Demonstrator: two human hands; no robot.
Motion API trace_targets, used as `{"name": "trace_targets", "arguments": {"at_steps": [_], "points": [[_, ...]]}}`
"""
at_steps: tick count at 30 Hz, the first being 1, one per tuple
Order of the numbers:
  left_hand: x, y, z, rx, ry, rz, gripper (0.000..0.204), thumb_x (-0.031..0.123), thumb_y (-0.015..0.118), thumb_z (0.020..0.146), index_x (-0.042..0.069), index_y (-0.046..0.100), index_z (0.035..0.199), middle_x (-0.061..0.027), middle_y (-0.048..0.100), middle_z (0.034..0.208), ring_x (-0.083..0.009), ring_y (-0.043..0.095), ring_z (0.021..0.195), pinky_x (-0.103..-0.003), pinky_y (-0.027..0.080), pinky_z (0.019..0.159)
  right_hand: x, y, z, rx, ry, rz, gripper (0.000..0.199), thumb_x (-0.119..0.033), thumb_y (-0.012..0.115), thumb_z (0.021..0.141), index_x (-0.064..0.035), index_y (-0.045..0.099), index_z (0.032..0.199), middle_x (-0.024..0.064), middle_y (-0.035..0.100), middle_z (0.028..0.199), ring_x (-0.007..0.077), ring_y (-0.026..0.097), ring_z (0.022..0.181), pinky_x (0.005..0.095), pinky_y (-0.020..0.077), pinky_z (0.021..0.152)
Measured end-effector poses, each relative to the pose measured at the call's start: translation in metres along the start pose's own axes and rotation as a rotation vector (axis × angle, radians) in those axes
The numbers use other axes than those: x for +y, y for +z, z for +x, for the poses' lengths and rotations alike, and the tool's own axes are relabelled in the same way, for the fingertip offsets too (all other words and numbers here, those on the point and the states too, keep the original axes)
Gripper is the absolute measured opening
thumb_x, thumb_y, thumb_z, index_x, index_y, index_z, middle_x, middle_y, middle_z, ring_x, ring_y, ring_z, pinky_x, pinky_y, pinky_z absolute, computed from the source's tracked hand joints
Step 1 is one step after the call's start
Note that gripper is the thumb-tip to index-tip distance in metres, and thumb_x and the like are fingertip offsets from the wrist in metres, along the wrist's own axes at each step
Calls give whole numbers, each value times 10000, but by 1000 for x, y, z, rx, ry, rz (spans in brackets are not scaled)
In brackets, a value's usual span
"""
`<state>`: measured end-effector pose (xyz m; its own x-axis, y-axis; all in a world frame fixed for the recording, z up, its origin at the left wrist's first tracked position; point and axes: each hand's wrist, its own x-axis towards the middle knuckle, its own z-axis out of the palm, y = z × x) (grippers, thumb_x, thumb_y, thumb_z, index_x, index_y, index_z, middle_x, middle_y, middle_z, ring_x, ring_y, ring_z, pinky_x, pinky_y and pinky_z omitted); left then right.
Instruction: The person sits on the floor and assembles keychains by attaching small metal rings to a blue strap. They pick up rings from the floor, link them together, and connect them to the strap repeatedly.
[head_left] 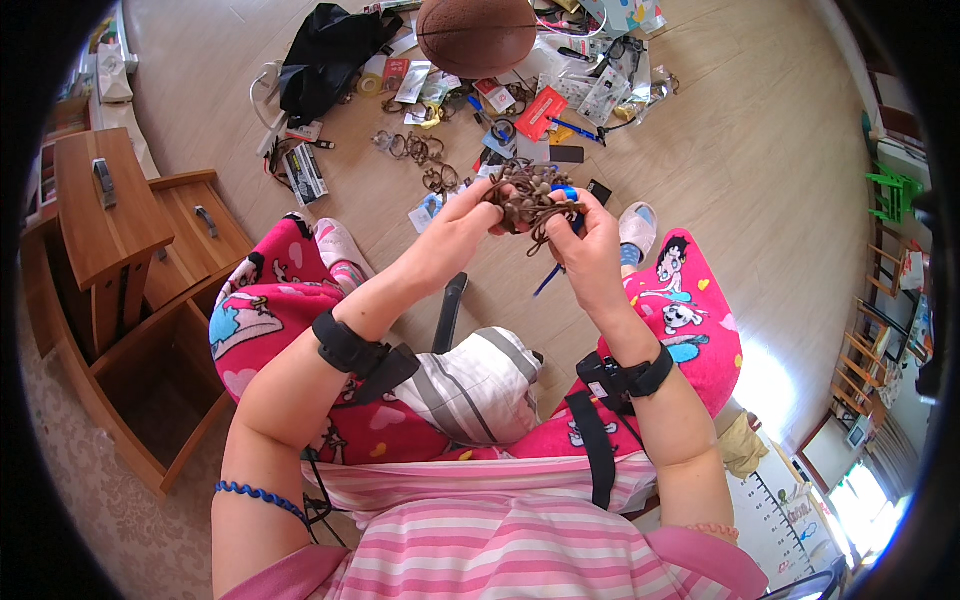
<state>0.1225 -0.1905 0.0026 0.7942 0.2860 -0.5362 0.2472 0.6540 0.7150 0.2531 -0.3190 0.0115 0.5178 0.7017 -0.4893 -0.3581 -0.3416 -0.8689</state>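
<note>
My left hand (470, 215) and right hand (592, 235) are both grasping the bundle (527, 190), fingers pinched around its two sides. It's a tangle of thin brown cords, looped and studded with rounded knobs, held up over the floor (770, 140) between my knees; a bright blue strip (566, 192) shows by my right fingers. Farther off lie loose brown loops (415, 148), a flat red card (541, 112) and a round, seamed ball (478, 35). Far left, a crumpled black bag (330, 65) hides its contents. Near left, the wooden cabinet (110, 190) has a boxy compartment (155, 395) open, plain wood inside.
</note>
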Motion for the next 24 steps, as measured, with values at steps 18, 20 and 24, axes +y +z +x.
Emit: {"name": "trace_targets", "arguments": {"at_steps": [18, 20, 24], "points": [[-8, -5, 5, 7, 182, 594, 183, -24, 529, 860, -27, 573, 1037, -96, 577, 892, -191, 557, 790, -301, 450, 754, -7, 5, 3, -172, -33, 103, 245, -5, 571, 878, -61, 502, 1106, -6, 596, 894, 39, 551, 737, 192, 447, 593], [-7, -4, 4, -24, 245, 767, 204, -24, 568, 831, -35, 566, 1035, -138, 543, 872, -212, 543, 783, -322, 447, 729, -7, 7, 1, -167, -110, 4, 326, 47, 585, 821, -31, 522, 1131, 21, 610, 932, 62, 574, 809, 232, 493, 740], [-6, -5, 2, -25, 416, 756, 154, 13, 574, 835, -40, 573, 980, -148, 553, 833, -242, 561, 780, -335, 452, 709, -7, 7, -1, -117, -107, -149, 262, 68, 585, 774, -14, 598, 1023, 32, 646, 904, 63, 601, 795, 216, 492, 691]]}}
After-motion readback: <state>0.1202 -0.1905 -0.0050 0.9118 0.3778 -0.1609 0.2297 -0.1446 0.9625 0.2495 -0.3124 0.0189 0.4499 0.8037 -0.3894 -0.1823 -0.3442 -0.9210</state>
